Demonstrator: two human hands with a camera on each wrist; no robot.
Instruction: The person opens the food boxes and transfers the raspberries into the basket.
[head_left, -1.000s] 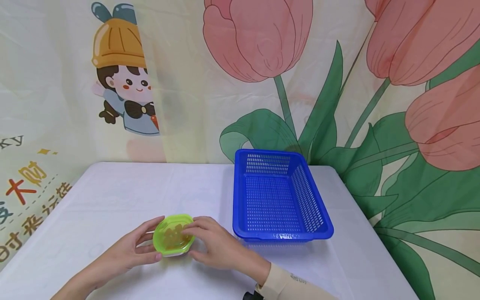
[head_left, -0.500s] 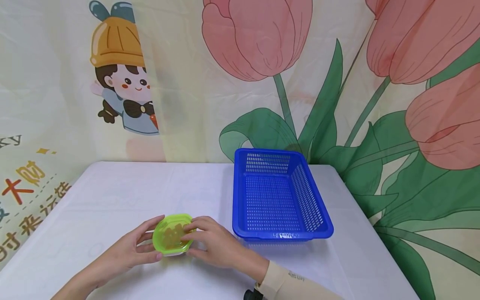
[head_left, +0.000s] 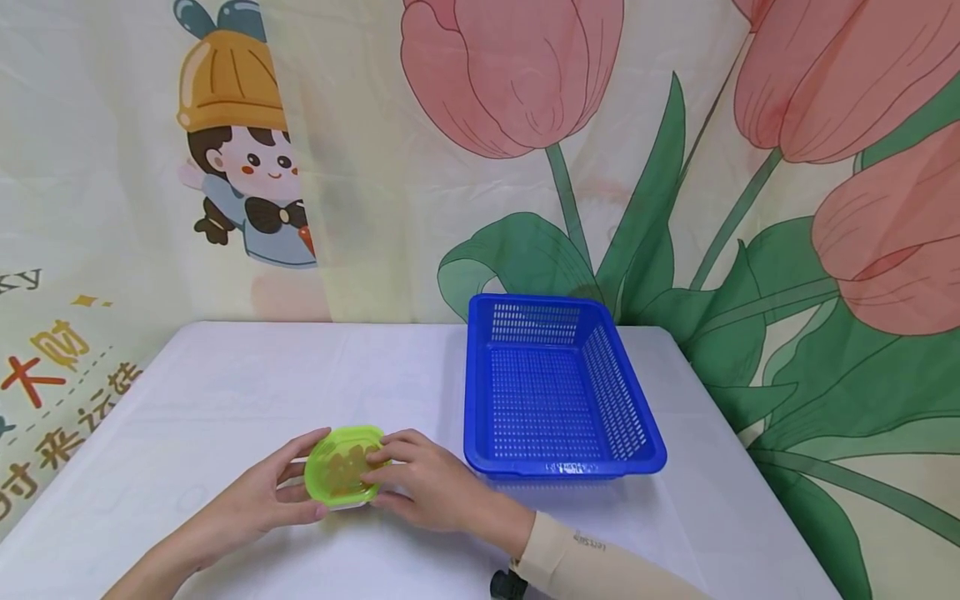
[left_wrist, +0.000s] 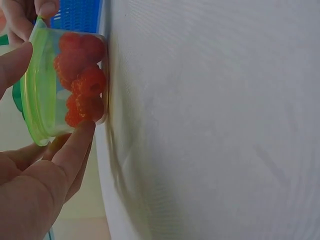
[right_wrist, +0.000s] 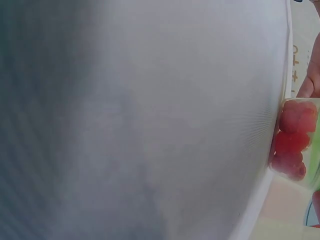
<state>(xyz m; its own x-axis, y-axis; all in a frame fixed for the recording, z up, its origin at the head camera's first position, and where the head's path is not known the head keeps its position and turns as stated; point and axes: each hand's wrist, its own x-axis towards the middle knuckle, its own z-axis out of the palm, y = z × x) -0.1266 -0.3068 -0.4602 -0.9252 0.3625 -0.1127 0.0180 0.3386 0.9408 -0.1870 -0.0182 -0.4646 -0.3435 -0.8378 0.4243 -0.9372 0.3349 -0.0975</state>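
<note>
A person's left hand (head_left: 266, 496) cups the side of a clear tub (left_wrist: 59, 95) of red raspberries (left_wrist: 89, 80), fingers and thumb spread around it, at the near part of a white-covered table (head_left: 360, 375). The right hand (head_left: 438, 483), extending from a beige sleeve (head_left: 592, 554), grips the opposite edge, thumb low and fingertips on the translucent green lid (head_left: 341, 467), which sits on top. The tub stands upright between both hands, its base against the cloth. To its right, just apart from the right hand, sits a blue perforated plastic basket (head_left: 540, 400), before a backdrop (head_left: 360, 208) printed with pink tulips (head_left: 517, 75).
</note>
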